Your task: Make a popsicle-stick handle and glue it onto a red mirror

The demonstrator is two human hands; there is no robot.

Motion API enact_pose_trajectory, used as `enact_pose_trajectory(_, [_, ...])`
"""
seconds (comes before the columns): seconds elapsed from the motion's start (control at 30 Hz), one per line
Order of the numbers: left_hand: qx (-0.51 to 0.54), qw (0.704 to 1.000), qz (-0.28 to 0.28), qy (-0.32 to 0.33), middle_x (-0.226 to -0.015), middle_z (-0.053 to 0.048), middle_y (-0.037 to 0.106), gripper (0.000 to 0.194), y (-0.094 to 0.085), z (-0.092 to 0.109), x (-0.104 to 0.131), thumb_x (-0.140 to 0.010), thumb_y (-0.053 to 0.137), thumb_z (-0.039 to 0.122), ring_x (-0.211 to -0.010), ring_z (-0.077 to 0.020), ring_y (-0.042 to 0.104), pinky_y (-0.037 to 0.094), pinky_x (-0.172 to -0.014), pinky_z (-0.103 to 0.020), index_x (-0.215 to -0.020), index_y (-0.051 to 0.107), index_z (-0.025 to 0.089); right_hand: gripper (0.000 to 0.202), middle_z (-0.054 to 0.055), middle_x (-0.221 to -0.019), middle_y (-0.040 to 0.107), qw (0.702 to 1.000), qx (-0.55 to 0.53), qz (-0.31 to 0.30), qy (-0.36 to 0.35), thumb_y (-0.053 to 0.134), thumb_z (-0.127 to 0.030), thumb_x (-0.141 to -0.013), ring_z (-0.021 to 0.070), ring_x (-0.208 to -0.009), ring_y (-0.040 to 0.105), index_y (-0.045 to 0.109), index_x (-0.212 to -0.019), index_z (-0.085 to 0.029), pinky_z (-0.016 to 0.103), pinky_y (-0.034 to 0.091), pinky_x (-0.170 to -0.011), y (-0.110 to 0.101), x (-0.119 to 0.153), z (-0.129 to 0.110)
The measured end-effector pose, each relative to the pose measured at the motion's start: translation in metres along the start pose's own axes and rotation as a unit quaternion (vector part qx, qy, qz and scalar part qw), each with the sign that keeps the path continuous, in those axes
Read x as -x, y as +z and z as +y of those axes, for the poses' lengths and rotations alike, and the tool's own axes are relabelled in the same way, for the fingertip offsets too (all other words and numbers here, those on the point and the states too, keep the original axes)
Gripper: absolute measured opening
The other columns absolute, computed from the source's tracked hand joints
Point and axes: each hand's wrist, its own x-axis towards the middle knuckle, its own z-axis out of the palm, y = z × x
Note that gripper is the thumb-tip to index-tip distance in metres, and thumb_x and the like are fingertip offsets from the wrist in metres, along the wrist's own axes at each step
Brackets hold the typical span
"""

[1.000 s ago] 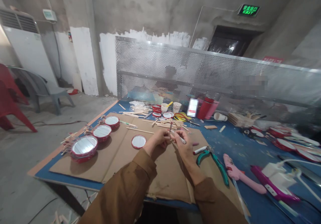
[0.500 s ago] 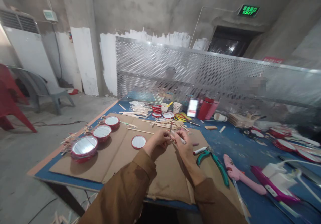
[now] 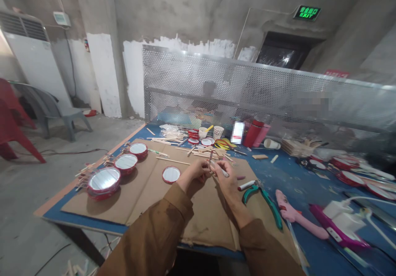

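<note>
Cardboard [image 3: 154,197] lay below the left hand [image 3: 194,172], which pinched a thin strip [image 3: 210,156], and the right hand [image 3: 229,183], close beside it, gripping a white pen-like tool [image 3: 226,174]; such fine handling seemed to call for steadiness, 1 red-rimmed disc [image 3: 171,174] lying left of both

Exit sign [image 3: 307,13]: dark panel, glowing green, high on the wall at upper right, above the doorway [image 3: 283,53]. Lower line reads "EXIT" in capitals. Row of Chinese characters over it, soft; the last two read 出口.

Red sign [image 3: 336,74], just above the top edge of the perforated metal screen [image 3: 185,74]: pale marks, lower part cut off by the screen, not legible.

Bright upright panel [image 3: 237,132] on the tabletop [image 3: 269,168]: pixelated, nothing readable.

Magenta power strip [image 3: 340,232]: small white patch, any print too small.

White wall box [image 3: 62,18], upper left: pale display area, no characters legible.
</note>
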Motion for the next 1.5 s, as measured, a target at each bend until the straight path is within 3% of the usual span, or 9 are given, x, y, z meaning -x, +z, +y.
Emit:
enact_pose_trajectory(0.5, [0.045, 0.998, -0.010, 0.033, -0.051, 0.003, 0.053, 0.010, -0.001, -0.010, -0.007, -0.071, 0.074, 0.018, -0.052, -0.0104, 0.053, 0.044, -0.053, -0.021, -0.071, 0.067, 0.011, 0.031, 0.000, -0.066, 0.063, 1.000, 0.007, 0.030, -0.003, 0.063, -0.053, -0.080, 0.0177, -0.064, 0.058, 0.062, -0.078, -0.022, 0.030, 0.047, -0.063, 0.000, 0.001, -0.003])
enact_pose_trajectory(0.7, [0.024, 0.999, 0.015, 0.022, -0.052, 0.003, 0.053, 0.008, 0.000, -0.008, -0.006, -0.071, 0.069, 0.014, -0.049, -0.0091, 0.049, 0.040, -0.050, -0.020, -0.067, 0.063, 0.012, 0.031, 0.001, -0.069, 0.064, 1.000, -0.006, 0.014, -0.001, 0.063, -0.052, -0.080, 0.0176, -0.064, 0.059, 0.064, -0.082, -0.021, 0.030, 0.048, -0.061, 0.001, 0.001, -0.004])
enact_pose_trajectory(0.87, [0.014, 1.000, -0.008, 0.008, -0.048, 0.004, 0.051, 0.010, 0.000, -0.006, -0.006, -0.074, 0.069, 0.016, -0.047, -0.0088, 0.049, 0.039, -0.046, -0.018, -0.068, 0.062, 0.013, 0.032, 0.001, -0.071, 0.065, 1.000, 0.001, 0.000, 0.000, 0.064, -0.053, -0.081, 0.0180, -0.066, 0.059, 0.064, -0.082, -0.021, 0.030, 0.048, -0.062, 0.002, 0.001, -0.003])
enact_pose_trajectory(1.07, [-0.002, 1.000, 0.001, -0.013, -0.049, 0.004, 0.050, 0.004, 0.000, -0.004, -0.004, -0.077, 0.064, 0.012, -0.045, -0.0095, 0.049, 0.041, -0.047, -0.020, -0.073, 0.063, 0.012, 0.034, 0.000, -0.065, 0.062, 0.999, 0.004, 0.039, -0.001, 0.063, -0.055, -0.080, 0.0171, -0.062, 0.056, 0.062, -0.079, -0.022, 0.029, 0.046, -0.060, 0.000, 0.001, -0.004])
enact_pose_trajectory(1.5, [0.017, 1.000, -0.020, 0.003, -0.049, 0.005, 0.050, 0.008, -0.001, -0.006, -0.004, -0.076, 0.067, 0.017, -0.044, -0.0085, 0.049, 0.040, -0.045, -0.019, -0.073, 0.061, 0.013, 0.032, 0.001, -0.068, 0.064, 1.000, 0.008, 0.001, 0.003, 0.064, -0.053, -0.080, 0.0166, -0.062, 0.057, 0.063, -0.080, -0.021, 0.029, 0.046, -0.059, 0.000, 0.002, -0.004])
